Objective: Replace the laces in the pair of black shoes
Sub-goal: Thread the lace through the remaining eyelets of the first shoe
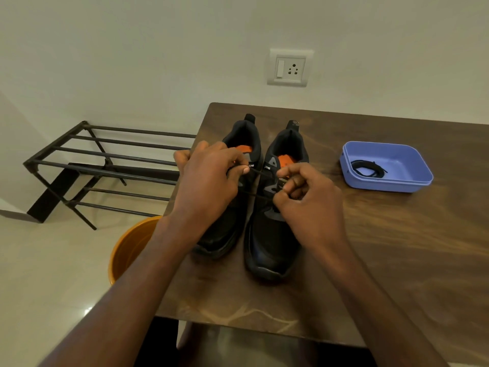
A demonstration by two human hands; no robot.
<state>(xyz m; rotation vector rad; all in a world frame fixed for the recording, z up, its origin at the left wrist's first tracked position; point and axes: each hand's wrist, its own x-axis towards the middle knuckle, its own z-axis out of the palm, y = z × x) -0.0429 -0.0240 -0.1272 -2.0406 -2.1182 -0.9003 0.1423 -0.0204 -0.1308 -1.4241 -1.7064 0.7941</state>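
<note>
Two black shoes with orange insoles stand side by side on the brown table (397, 247), toes toward me: the left shoe (225, 234) and the right shoe (270, 247). My left hand (209, 178) covers the left shoe's tongue and pinches one end of a thin black lace (260, 172). My right hand (307, 200) sits over the right shoe's eyelets and pinches the lace's other part. The lace runs taut between both hands. A coiled black lace (367, 169) lies in a blue plastic tray (412, 178) to the right.
An orange bucket (127, 250) stands on the floor beside the table's left edge. A black metal shoe rack (105, 168) stands against the wall at left. A wall socket (289, 68) is above the table.
</note>
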